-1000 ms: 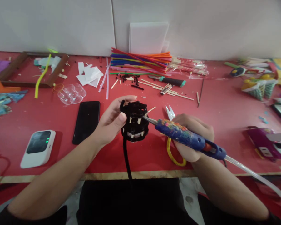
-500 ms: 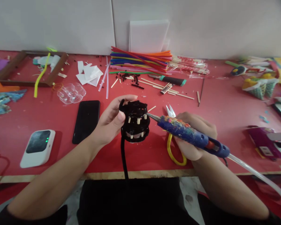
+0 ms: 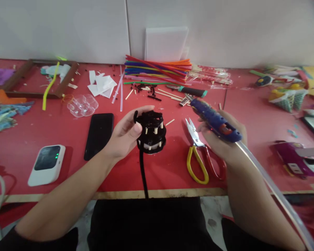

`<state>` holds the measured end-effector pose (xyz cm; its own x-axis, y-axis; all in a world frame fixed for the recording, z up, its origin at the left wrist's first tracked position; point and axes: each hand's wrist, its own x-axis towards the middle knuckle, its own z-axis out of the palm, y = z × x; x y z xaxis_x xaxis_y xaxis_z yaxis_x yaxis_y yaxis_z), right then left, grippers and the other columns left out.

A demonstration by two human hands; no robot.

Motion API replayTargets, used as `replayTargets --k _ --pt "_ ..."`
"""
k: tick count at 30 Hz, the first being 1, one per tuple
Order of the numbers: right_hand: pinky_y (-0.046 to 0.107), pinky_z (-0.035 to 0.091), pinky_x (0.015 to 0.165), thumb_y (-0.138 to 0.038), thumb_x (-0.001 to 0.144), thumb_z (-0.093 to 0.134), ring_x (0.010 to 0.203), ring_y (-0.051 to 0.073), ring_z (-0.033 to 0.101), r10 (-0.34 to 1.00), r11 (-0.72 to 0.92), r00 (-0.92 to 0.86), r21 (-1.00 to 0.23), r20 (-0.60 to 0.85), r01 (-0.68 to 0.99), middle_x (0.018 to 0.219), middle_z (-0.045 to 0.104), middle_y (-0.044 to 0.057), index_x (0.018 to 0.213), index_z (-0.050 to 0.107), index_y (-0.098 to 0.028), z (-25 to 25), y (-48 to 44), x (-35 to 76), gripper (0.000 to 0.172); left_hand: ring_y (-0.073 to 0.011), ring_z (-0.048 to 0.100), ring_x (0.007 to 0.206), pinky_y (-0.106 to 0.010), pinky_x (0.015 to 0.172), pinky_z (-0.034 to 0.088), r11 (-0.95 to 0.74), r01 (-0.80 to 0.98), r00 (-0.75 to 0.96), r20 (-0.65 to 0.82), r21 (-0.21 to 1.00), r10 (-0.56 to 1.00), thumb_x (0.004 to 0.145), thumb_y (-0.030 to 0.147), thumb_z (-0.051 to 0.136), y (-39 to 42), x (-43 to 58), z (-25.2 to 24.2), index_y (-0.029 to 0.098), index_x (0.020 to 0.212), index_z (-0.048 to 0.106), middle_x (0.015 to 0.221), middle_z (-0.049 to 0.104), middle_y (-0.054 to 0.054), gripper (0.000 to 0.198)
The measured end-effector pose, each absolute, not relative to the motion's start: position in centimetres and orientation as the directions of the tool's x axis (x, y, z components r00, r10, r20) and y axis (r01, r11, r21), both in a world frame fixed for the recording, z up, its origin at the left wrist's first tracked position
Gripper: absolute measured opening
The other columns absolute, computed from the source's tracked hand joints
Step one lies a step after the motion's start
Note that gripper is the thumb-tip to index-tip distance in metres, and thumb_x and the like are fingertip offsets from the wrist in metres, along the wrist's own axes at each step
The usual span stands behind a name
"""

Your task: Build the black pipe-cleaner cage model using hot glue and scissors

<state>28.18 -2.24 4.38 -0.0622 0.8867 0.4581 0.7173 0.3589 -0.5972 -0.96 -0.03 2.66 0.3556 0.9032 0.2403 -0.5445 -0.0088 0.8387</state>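
My left hand (image 3: 126, 136) grips a small tiered black craft piece (image 3: 152, 134) between thumb and fingers. It is wound from black pipe cleaner, with short pale wooden sticks standing between its layers. One long black strand (image 3: 143, 174) hangs from it past the table edge. My right hand (image 3: 222, 137) is wrapped around a blue glue gun (image 3: 214, 120), stained with paint or old glue, its nozzle pointing up and left, apart from the craft piece. A clear glue stick (image 3: 267, 181) trails from the gun's back. Scissors (image 3: 197, 151) with one yellow and one red handle lie below that hand.
A black phone (image 3: 99, 136) and a white device with a screen (image 3: 47, 165) lie left on the red table. Colourful pipe cleaners (image 3: 158, 69), a craft knife (image 3: 192, 90) and wooden sticks (image 3: 170, 94) are at the back. On the right sits a purple object (image 3: 298, 158).
My right hand has drawn the glue gun's nozzle away from the craft piece, up and to the right. The scissors now show more fully. My left hand still holds the piece.
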Motion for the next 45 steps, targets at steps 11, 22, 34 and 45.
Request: replayTargets --k 11,22,34,45 --pt "0.048 0.043 0.096 -0.001 0.084 0.055 0.111 0.029 0.07 0.985 0.156 -0.159 -0.053 -0.061 0.986 0.117 0.078 0.018 0.116 0.071 -0.018 4.2 0.1 39.9 0.039 -0.0196 0.079 0.094 -0.031 0.082 0.064 0.099 -0.566 0.331 0.116 0.819 0.936 0.086 0.045 0.087 0.5 -1.1 2.4 0.026 0.118 0.079 0.113 0.082 -0.005 0.038" --pt "0.042 0.055 0.079 -0.033 0.102 0.06 0.091 0.028 0.075 0.9 0.335 -0.261 -0.172 0.35 0.926 0.104 0.08 0.015 0.11 0.07 -0.02 8.1 -5.8 26.7 0.018 -0.0173 0.069 0.109 -0.031 0.098 0.056 -0.109 -0.352 0.11 0.157 0.929 0.981 0.078 0.05 0.093 0.9 -0.5 0.9 0.022 0.119 0.068 0.119 0.072 -0.006 0.056" --pt "0.03 0.051 0.071 -0.022 0.104 0.061 0.076 0.017 0.069 0.765 0.48 -0.252 -0.263 0.593 0.837 0.087 0.077 0.003 0.1 0.072 -0.023 7.7 -4.8 18.2 0.012 -0.0194 0.07 0.107 -0.033 0.094 0.058 -0.327 -0.109 0.097 0.337 0.939 0.937 0.089 0.054 0.08 0.2 -0.6 1.3 0.022 0.127 0.06 0.124 0.07 -0.009 0.053" --pt "0.025 0.051 0.06 -0.022 0.095 0.07 0.067 0.011 0.065 0.859 0.49 -0.16 -0.689 0.487 0.534 0.082 0.075 -0.002 0.089 0.068 -0.022 8.2 -3.2 18.7 0.007 -0.0159 0.074 0.094 -0.026 0.079 0.063 -0.157 -0.382 0.164 0.234 0.911 0.958 0.086 0.054 0.084 0.2 -0.5 1.8 0.025 0.117 0.07 0.111 0.075 -0.004 0.045"
